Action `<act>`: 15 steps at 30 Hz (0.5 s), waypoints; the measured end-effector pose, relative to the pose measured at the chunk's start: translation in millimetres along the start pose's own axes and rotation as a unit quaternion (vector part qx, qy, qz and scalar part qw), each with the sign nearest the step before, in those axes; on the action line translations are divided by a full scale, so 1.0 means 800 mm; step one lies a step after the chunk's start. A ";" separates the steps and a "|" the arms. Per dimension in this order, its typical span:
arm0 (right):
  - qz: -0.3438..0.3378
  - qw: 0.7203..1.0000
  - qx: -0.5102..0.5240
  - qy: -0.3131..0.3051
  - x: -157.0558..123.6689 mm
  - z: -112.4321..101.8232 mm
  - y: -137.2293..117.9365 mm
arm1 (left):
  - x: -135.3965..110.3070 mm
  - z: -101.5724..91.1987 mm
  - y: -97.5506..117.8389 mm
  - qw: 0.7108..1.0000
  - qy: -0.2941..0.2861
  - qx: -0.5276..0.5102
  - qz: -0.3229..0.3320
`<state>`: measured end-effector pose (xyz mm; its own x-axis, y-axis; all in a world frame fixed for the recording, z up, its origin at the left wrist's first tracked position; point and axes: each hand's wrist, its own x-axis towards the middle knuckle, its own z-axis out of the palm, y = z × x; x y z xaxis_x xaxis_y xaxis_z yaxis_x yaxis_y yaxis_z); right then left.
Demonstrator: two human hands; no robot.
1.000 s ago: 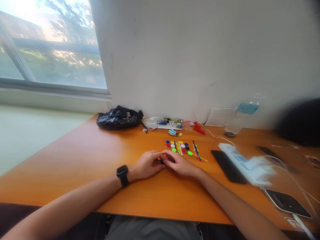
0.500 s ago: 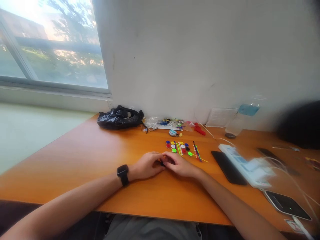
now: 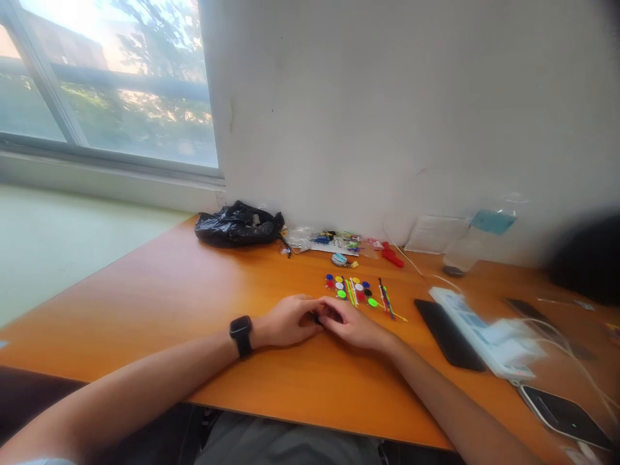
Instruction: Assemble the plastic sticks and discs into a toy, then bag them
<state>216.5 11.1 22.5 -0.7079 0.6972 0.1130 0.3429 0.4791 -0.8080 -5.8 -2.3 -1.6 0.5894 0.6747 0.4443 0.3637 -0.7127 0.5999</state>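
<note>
The fingertips of the left hand (image 3: 290,321) and right hand (image 3: 357,327) are meeting, thumbs and forefingers pinching a small black piece (image 3: 318,319) between them. The fingers are mostly covering it, so I cannot tell its shape or whether its parts are joined. The hands are resting near the middle of the desk (image 3: 145,310), closer to its near edge than the things beyond.

The handling of this piece is, I judge, going on rather than finished: it is sitting in the grip, not set down. Just beyond the fingers, coloured discs (image 3: 360,296) are lying in two clusters, with slim sticks (image 3: 354,292) running between them and a second bundle (image 3: 386,299) lying to their right. These are waiting outside the grip; whether any are assembled is too small to tell.

Farther out, packets (image 3: 334,243) and a black bag (image 3: 237,226) are lying along the far edge, while a power strip (image 3: 467,336) and a phone (image 3: 564,413) are lying toward the right edge.
</note>
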 end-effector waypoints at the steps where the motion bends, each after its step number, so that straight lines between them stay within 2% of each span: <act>1: -0.001 1.000 0.002 -0.001 0.000 0.000 0.000 | 0.000 0.000 0.000 1.000 0.001 0.001 -0.001; 15: -0.007 0.999 0.030 0.011 0.001 -0.001 -0.002 | 0.000 0.001 0.000 1.000 0.008 -0.023 -0.019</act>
<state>216.2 11.2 24.7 -0.6988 0.7023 0.1358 0.2954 0.4563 -0.8394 -5.1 -3.0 -2.3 0.5637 0.7046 0.4311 0.3521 -0.6770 0.6463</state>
